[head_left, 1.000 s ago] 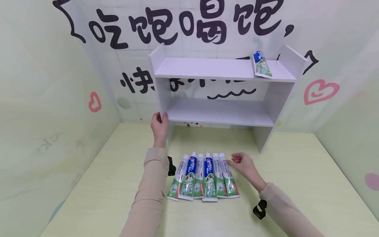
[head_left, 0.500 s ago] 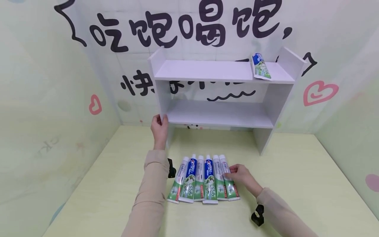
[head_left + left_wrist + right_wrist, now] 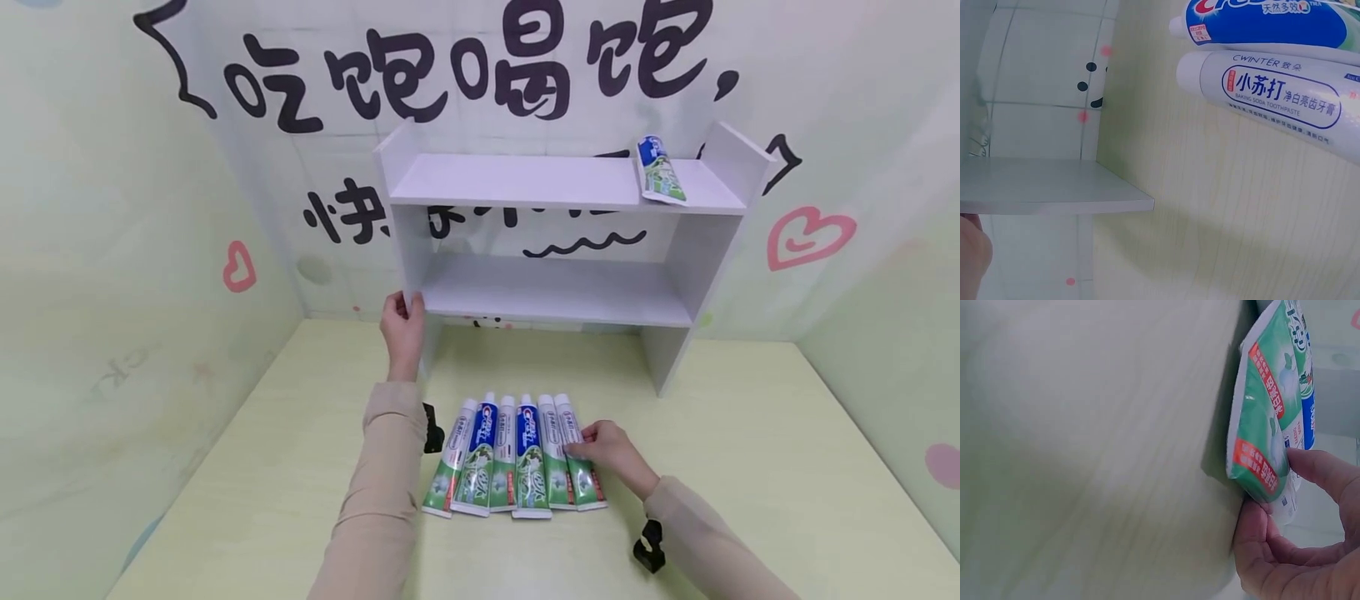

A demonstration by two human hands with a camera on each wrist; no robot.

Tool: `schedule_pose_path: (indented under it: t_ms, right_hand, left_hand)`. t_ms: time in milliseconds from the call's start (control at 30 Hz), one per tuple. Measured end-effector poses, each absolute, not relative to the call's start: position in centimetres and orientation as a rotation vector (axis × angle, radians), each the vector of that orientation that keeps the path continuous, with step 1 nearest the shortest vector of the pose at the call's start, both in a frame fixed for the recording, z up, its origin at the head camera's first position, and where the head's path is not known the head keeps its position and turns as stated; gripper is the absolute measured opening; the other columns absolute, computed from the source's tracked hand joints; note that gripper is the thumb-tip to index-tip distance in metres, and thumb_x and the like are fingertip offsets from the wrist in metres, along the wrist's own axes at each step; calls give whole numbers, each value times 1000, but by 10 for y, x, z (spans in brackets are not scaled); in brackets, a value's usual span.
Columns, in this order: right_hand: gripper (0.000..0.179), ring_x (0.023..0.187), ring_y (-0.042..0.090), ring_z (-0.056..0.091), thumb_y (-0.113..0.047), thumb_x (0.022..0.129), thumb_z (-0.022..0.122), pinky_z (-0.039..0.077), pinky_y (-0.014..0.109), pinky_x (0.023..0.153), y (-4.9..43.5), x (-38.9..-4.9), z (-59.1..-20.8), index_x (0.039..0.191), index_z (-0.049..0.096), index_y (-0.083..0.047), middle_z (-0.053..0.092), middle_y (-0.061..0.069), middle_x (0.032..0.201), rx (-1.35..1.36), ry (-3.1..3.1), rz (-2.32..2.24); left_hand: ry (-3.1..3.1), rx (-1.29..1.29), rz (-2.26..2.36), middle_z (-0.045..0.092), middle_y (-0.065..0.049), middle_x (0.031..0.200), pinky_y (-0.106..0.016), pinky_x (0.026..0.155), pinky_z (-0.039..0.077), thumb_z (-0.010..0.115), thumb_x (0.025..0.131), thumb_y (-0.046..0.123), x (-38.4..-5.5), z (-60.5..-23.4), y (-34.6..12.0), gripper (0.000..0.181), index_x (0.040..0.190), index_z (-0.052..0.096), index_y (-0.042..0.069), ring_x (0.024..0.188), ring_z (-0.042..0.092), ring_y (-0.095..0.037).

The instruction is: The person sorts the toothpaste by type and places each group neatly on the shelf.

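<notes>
My left hand (image 3: 402, 333) holds the front edge of the left side panel of a white two-tier shelf (image 3: 525, 179), its thumb and fingers on either side of the board. In the left wrist view only a bit of that hand (image 3: 972, 259) shows. Several toothpaste tubes lie side by side on the table, caps toward the shelf. My right hand (image 3: 615, 454) pinches the rightmost one, a white and green toothpaste tube (image 3: 585, 482), at its right edge. The right wrist view has the thumb on top of this tube (image 3: 1260, 453) and fingertips at its lower edge.
Another toothpaste tube (image 3: 660, 171), blue and green, lies on the top shelf board near the right end. The lower board (image 3: 555, 287) spans between the side panels. Behind the shelf is a wall (image 3: 300, 250) with black lettering; further walls stand left and right of the table (image 3: 300, 467).
My right hand has come down from beside the cap end of the rightmost toothpaste tube to its middle and now pinches it. The left hand stays on the shelf panel.
</notes>
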State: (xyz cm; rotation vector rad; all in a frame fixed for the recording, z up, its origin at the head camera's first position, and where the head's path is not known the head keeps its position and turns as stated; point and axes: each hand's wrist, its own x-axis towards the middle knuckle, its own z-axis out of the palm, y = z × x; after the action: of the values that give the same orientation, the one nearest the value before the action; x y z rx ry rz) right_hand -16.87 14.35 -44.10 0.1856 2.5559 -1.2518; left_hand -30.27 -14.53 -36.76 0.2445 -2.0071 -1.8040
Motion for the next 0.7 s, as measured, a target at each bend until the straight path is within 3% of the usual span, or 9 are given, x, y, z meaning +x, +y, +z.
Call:
schedule_pose_path:
  t_ms: [700]
  right_hand:
    - [25,57,11,45,-22,75,72,37,21,53,144,-170,-443,70,58,-2,55,3,66,226,2573,-1160]
  left_hand:
    - [-1997,231,-1807,54,-18,108,-30,82,45,51,92,22,-301,-365,-146,36,118,48,-3,94,50,-20]
